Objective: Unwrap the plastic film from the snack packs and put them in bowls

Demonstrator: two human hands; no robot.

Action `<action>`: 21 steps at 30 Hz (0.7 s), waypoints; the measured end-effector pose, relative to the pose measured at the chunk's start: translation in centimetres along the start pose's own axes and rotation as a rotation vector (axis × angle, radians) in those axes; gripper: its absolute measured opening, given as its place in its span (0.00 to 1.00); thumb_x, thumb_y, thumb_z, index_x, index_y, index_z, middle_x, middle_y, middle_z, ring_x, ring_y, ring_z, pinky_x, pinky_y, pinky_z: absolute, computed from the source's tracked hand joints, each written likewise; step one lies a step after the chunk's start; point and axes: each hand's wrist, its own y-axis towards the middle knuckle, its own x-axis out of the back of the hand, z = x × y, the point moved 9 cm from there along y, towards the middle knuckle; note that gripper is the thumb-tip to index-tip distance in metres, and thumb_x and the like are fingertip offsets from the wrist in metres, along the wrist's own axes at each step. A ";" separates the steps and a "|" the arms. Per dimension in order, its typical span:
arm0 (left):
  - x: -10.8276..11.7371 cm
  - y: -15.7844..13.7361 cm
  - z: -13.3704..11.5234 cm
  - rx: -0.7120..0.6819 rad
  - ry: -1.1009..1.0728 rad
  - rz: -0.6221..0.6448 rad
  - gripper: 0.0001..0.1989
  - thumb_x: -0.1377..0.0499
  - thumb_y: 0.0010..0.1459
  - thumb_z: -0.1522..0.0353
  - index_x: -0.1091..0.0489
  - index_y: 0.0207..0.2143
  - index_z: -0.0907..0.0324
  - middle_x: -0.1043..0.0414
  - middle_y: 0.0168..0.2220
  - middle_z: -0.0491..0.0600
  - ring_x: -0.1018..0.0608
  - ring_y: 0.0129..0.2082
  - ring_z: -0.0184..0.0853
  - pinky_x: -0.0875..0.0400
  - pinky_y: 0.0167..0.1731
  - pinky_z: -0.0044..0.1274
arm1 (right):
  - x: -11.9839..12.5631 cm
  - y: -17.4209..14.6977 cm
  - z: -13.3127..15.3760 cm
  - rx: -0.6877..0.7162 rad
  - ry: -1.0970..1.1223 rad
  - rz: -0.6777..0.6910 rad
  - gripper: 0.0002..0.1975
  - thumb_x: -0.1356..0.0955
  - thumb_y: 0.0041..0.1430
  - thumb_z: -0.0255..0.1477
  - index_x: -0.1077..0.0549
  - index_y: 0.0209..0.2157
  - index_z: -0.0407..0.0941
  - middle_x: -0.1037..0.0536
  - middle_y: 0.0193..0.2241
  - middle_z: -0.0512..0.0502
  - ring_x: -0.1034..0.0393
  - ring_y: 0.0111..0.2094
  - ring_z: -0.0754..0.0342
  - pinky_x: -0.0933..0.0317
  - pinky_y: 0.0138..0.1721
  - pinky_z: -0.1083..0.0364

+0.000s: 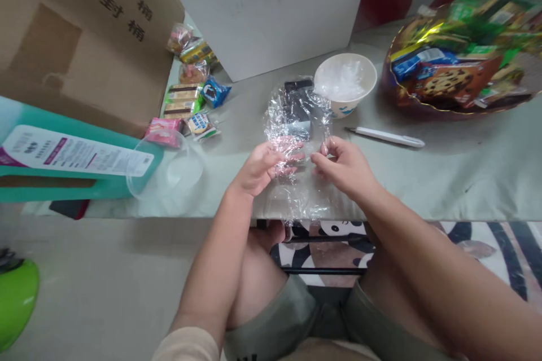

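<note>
A crinkled sheet of clear plastic film (315,203) spans both my hands above the table's front edge. My left hand (266,163) holds its left side, with the thumb on the near face and spread fingers showing through the film. On the right, my right hand (339,163) pinches the film between thumb and forefinger. Beyond the hands, a dark rectangular object (296,104) lies under or behind the film, partly veiled by glare. A white paper bowl (339,102) with clear crumpled plastic inside stands just behind. The white pen (387,136) rests right of my right hand.
Several wrapped snacks (184,98) lie at left beside a cardboard box (93,62). A green-liquid jug (80,149) and clear plastic tub (169,175) are nearer. A snack-filled basket (398,90) stands right; a white box (275,11) stands behind.
</note>
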 end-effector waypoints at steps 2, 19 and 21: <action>0.8 0.2 0.6 0.043 0.109 -0.094 0.22 0.28 0.48 0.62 0.25 0.45 0.59 0.18 0.46 0.55 0.15 0.40 0.40 0.22 0.32 0.25 | 0.0 -0.1 -0.1 -0.004 0.000 0.002 0.16 0.29 0.51 0.35 0.41 0.24 0.47 0.30 0.22 0.54 0.26 0.25 0.54 0.39 0.26 0.56; 1.8 0.0 -0.3 -0.026 0.105 -0.076 0.11 0.32 0.52 0.62 0.24 0.36 0.57 0.27 0.20 0.42 0.23 0.19 0.31 0.31 0.19 0.22 | -1.1 0.4 -1.3 -0.089 0.278 0.197 0.16 0.31 0.55 0.35 0.29 0.46 0.51 0.25 0.27 0.54 0.31 0.21 0.59 0.38 0.23 0.58; 1.8 0.0 -0.3 -0.036 0.111 -0.072 0.11 0.31 0.52 0.61 0.23 0.34 0.58 0.26 0.22 0.44 0.22 0.22 0.32 0.29 0.21 0.23 | -0.5 0.6 -0.9 0.006 0.271 0.144 0.09 0.31 0.55 0.36 0.29 0.37 0.48 0.23 0.38 0.50 0.32 0.22 0.62 0.38 0.23 0.59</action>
